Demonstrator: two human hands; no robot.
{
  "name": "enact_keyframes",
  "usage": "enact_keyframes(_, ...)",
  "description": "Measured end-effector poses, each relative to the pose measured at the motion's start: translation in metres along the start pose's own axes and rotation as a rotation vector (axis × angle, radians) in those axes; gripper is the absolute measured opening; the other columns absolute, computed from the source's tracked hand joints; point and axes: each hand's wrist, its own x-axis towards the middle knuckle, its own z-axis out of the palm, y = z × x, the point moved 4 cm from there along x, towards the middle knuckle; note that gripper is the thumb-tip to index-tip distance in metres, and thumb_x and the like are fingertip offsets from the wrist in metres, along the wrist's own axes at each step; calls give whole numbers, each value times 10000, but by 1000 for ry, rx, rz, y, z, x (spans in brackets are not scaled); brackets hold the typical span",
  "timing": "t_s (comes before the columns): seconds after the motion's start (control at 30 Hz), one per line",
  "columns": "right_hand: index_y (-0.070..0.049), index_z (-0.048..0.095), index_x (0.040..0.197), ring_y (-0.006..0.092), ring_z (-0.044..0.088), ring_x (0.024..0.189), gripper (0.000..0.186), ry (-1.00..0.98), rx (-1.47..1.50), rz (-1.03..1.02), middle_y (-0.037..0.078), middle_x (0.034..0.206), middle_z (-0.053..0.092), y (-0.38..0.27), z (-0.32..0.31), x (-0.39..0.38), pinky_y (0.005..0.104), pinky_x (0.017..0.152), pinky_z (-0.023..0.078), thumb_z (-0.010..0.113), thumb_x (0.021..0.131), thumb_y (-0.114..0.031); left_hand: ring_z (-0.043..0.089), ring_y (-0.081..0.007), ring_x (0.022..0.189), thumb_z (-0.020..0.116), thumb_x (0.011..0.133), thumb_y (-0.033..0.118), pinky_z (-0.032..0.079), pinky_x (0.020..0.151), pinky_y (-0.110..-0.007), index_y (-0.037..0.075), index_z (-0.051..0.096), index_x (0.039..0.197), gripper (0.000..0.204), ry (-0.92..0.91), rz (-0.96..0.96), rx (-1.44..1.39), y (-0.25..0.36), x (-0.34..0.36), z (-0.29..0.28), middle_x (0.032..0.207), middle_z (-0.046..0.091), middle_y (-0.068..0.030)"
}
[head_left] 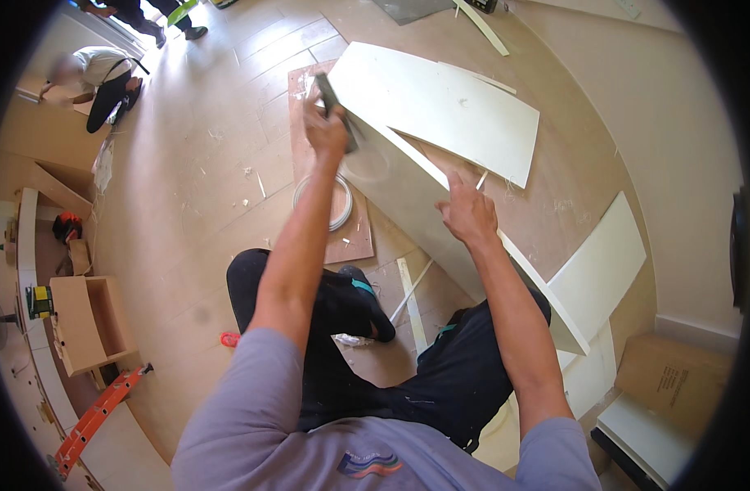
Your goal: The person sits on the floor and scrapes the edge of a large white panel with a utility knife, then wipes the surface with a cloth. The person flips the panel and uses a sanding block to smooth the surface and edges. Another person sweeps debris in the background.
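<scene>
Gripping a dark flat tool (pixel 332 98), the left hand (pixel 324 129) is fully closed round its handle, tool end angled up and left, lower end touching the top edge of the white board (pixel 408 192). Can't tell what kind of tool it is.

Right hand (pixel 469 214): mostly open, index finger stretched up-left, other fingers loosely curled, palm and fingertips resting on the board's thin upper edge. Holds nothing, just pressing on it.

Board: long white panel standing on edge, running from far left to near right across the floor, in front of the person's knees. Face is smooth and off-white, with thin raw edges. A second white panel (pixel 449 102) lies flat just behind it, touching or overlapping at the far end, can't tell which.

Around it: a brown sheet (pixel 305 164) on the floor under the far end, a coil of white edge strip (pixel 336 209) lying on that sheet just left of the left forearm. A thin wood strip (pixel 411 299) lies between the legs. Cardboard box (pixel 673 380) near right. Orange ladder (pixel 93 417) near left. Another person (pixel 97 78) crouches far left.
</scene>
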Motion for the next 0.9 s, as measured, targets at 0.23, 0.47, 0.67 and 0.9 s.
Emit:
enact_keyframes(0.23, -25, 535, 1102, 431, 658, 1025, 329, -8, -6, 39, 197, 1147, 665, 2, -3, 2, 522, 863, 519, 716, 871, -173, 610, -310, 1026, 708, 809, 20, 496, 873, -439, 78, 610, 1230, 437, -154, 323, 47, 24, -84, 15, 1131, 606, -124)
enact_keyframes(0.47, -22, 535, 1109, 417, 655, 1048, 338, -7, 2, 34, 193, 1143, 671, -8, -11, 0, 513, 881, 521, 717, 869, -176, 606, -308, 915, 690, 833, 72, 502, 840, -404, 26, 590, 1231, 413, -25, 116, 51, 21, 1, -5, 1087, 596, -147)
enact_keyframes(0.67, -41, 532, 1171, 425, 654, 1040, 383, 22, 33, -11, 227, 1101, 685, 11, -2, 4, 530, 862, 510, 714, 865, -181, 622, -294, 945, 718, 819, 78, 513, 848, -371, 47, 597, 1274, 472, -184, 386, 66, 40, -138, 27, 1102, 618, -153)
enact_keyframes(0.9, -12, 552, 1099, 393, 659, 1069, 322, 27, 31, -21, 203, 1127, 681, 7, 0, 5, 497, 885, 526, 719, 867, -162, 620, -326, 974, 688, 861, 66, 490, 884, -429, 19, 630, 1248, 394, -37, 254, 144, 49, -41, 9, 1061, 627, -173)
